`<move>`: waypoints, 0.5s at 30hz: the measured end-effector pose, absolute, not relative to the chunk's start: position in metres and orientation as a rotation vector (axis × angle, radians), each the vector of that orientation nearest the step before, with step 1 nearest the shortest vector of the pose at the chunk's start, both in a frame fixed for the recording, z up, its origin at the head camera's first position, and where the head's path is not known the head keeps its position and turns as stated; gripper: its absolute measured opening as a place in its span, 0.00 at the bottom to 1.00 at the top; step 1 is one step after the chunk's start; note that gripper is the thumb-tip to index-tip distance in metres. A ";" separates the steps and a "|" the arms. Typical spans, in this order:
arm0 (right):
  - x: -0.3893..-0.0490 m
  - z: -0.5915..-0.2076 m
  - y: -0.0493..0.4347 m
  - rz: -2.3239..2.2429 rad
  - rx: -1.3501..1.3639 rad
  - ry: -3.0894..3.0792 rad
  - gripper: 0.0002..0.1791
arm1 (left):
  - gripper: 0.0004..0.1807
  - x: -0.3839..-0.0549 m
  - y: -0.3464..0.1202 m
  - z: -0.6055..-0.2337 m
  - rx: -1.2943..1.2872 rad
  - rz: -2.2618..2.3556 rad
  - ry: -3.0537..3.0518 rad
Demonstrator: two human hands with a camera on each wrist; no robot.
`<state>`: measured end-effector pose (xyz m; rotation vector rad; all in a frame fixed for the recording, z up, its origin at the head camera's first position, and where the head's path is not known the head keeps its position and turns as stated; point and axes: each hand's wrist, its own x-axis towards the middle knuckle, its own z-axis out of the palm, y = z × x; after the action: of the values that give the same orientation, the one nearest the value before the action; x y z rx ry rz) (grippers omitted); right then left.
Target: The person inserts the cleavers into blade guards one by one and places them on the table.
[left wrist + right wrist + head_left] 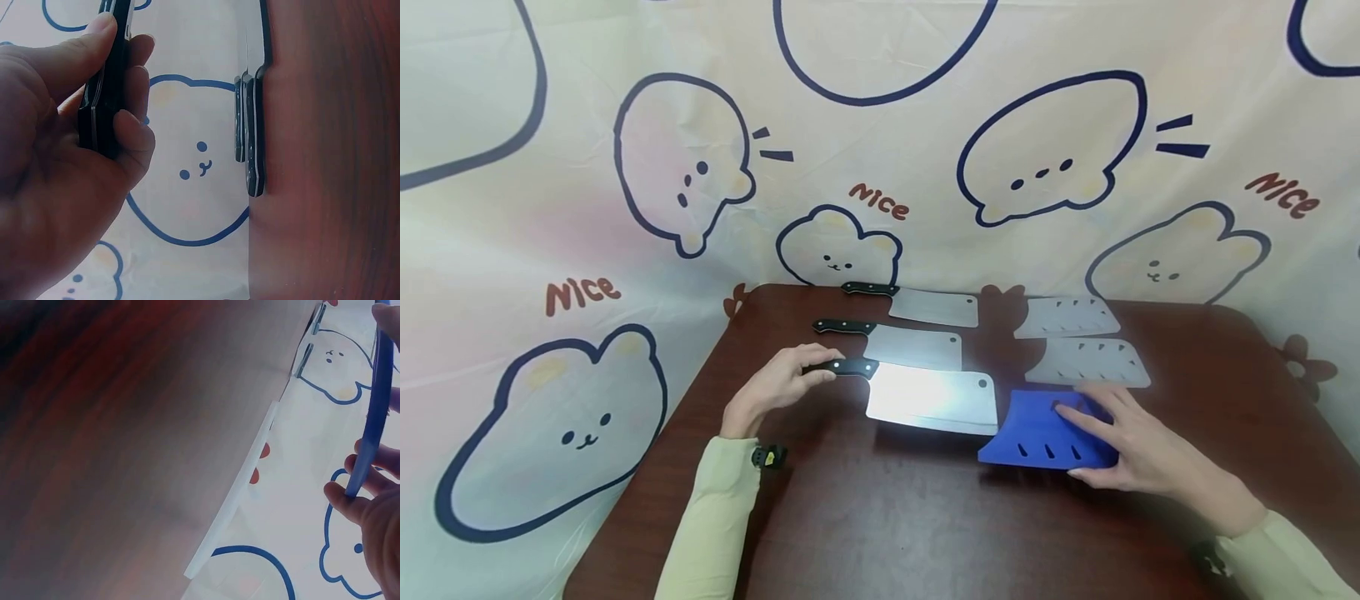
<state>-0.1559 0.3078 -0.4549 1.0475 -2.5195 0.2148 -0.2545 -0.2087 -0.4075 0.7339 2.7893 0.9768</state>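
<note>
My left hand (786, 381) grips the black riveted handle (103, 94) of a cleaver (931, 398), whose shiny blade points right and is held above the table. In my right hand (1142, 442) is a blue blade sheath (1037, 429) with slots along its sides, thumb at the near edge and fingers over the top. The blade's front end is right at the sheath's left side in the head view. Seen from the right wrist, the sheath (378, 400) is edge-on, with fingers curled around its end.
Two more cleavers (917, 346) (934, 307) lie behind the held one, handles to the left. Two white slotted sheaths (1093, 362) (1067, 317) lie at the back right of the brown table (910, 533). A patterned cloth (940, 150) hangs behind.
</note>
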 end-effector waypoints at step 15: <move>-0.153 -0.454 0.328 0.301 0.987 -2.453 0.46 | 0.17 -0.254 -0.205 -0.401 0.791 1.017 2.785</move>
<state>-0.1533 0.3275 -0.4540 0.9869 -2.4525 0.3010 -0.2541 -0.2051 -0.4012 0.7915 2.7849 1.0169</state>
